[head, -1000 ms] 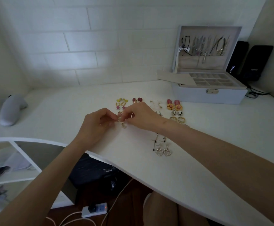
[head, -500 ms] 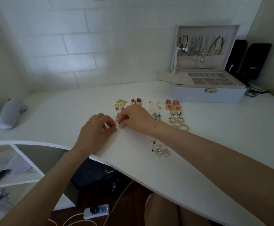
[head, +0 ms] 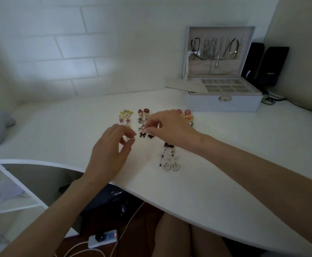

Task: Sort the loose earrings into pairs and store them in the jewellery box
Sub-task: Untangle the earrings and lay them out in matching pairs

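Just left of frame centre, the left hand (head: 110, 151) hovers over the white worktop (head: 58, 130), fingers loosely curled, holding nothing. Loose earrings (head: 140, 115) lie in short columns: yellow enamel pieces (head: 126, 113), pink stars (head: 124, 120), glossy red studs (head: 146, 110), black bows (head: 145, 135), pearl-rimmed hearts (head: 171, 167). The right hand (head: 170, 127) bunches its fingertips over a silver earring (head: 141, 128); whether it grips it cannot be told. At upper right, the pale jewellery box (head: 224, 104) stands open.

Loose earrings (head: 168, 145) lie in short columns on the white desk (head: 58, 127) — yellow pieces (head: 126, 113) and pink stars (head: 124, 120) at the left, red studs (head: 143, 111) beside them, black bows (head: 146, 135) nearer, pearl hearts (head: 170, 167) nearest. The pale jewellery box (head: 222, 104) stands behind to the right, lid upright — its compartment tray (head: 225, 86) exposed.
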Available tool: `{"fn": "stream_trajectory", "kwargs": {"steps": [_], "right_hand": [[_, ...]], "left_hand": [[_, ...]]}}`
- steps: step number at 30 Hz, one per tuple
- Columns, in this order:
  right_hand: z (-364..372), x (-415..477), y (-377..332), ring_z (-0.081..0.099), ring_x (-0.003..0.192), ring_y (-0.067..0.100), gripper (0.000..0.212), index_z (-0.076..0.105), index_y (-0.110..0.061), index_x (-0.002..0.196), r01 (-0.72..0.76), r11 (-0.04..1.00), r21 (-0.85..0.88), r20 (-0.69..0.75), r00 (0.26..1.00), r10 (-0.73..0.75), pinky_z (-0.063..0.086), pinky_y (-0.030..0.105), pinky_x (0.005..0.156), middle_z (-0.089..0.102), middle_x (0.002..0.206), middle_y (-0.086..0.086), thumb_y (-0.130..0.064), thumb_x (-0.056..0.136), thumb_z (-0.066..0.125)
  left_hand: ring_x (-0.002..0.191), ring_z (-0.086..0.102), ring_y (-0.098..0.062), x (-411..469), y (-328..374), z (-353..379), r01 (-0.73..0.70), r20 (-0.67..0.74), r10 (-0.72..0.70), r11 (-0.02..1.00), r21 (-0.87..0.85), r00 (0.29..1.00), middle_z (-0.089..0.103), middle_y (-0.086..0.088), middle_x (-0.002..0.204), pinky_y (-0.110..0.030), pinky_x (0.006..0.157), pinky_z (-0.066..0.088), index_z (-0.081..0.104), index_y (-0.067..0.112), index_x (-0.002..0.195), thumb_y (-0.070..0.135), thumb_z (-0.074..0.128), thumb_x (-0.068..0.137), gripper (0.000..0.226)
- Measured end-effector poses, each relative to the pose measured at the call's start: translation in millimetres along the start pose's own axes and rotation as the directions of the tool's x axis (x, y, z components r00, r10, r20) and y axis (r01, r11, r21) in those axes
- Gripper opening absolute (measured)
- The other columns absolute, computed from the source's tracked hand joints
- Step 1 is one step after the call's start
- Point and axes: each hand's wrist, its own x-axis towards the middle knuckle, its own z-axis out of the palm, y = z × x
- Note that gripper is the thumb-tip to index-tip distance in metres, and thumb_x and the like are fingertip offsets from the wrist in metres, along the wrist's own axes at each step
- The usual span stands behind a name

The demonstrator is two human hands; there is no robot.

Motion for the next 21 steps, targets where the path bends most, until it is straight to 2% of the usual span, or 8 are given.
{"fn": "stream_trajectory", "kwargs": {"steps": [3,6,11,16,18,21], "right_hand": [[-20.7,-35.1,12.7,0.048,0.061,-0.005,0.011,0.072,-0.021,0.085,-0.007,0.999,-0.037,0.007,1.000,0.007,0.033,0.011,0.071,0.063,0.076,-0.010,-0.029,0.085,0.065],[-45.6,-74.1,33.4,0.051,0.063,0.000,0.009,0.073,-0.020,0.085,-0.059,0.997,-0.048,-0.006,0.998,0.059,0.041,0.016,0.066,0.066,0.077,-0.010,-0.027,0.083,0.067],[-83.4,-128.8,67.8,0.055,0.067,0.004,0.005,0.071,-0.029,0.083,-0.167,0.981,-0.103,-0.001,0.986,0.168,0.041,0.013,0.064,0.067,0.081,-0.011,-0.025,0.082,0.068],[-105.4,-162.5,87.9,0.055,0.069,0.007,0.018,0.070,-0.033,0.080,-0.257,0.964,-0.069,-0.031,0.966,0.255,0.039,0.010,0.063,0.067,0.080,-0.012,-0.015,0.080,0.070],[-111.5,-170.9,90.8,0.055,0.070,0.003,0.020,0.071,-0.033,0.082,-0.261,0.964,-0.058,0.027,0.965,0.262,0.039,0.008,0.063,0.066,0.077,-0.012,-0.013,0.078,0.073],[-119.8,-181.0,88.5,0.056,0.068,0.002,0.018,0.072,-0.031,0.083,-0.289,0.957,0.013,0.144,0.948,0.284,0.040,0.010,0.062,0.067,0.076,-0.009,-0.019,0.072,0.079]], "left_hand": [[0.076,0.051,0.001,-6.0,31.7,11.2,-0.095,0.082,0.097,0.995,-0.031,0.992,0.055,0.013,0.092,-0.010,0.062,0.034,0.059,0.020,0.093,0.013,0.063,0.086,0.011],[0.077,0.049,-0.001,-10.3,65.5,27.2,-0.171,0.163,0.184,0.981,-0.091,0.969,0.052,0.017,0.089,-0.004,0.069,0.035,0.059,0.023,0.092,0.022,0.060,0.086,0.006],[0.083,0.048,-0.002,-9.3,110.5,61.0,-0.230,0.293,0.266,0.961,-0.151,0.918,0.051,0.016,0.096,-0.012,0.069,0.037,0.058,0.024,0.099,0.023,0.063,0.085,0.014],[0.087,0.042,-0.002,3.7,137.0,90.3,-0.165,0.397,0.208,0.976,-0.141,0.894,0.050,0.011,0.103,-0.021,0.074,0.039,0.053,0.022,0.109,0.034,0.061,0.086,0.027],[0.088,0.043,-0.005,9.8,141.8,99.8,-0.136,0.450,0.161,0.987,-0.088,0.878,0.049,0.010,0.103,-0.023,0.074,0.039,0.053,0.023,0.108,0.038,0.062,0.085,0.030],[0.088,0.045,-0.010,16.0,146.4,108.3,-0.110,0.492,0.121,0.993,-0.052,0.862,0.046,0.008,0.096,-0.025,0.072,0.039,0.055,0.020,0.099,0.035,0.062,0.085,0.022]]}}
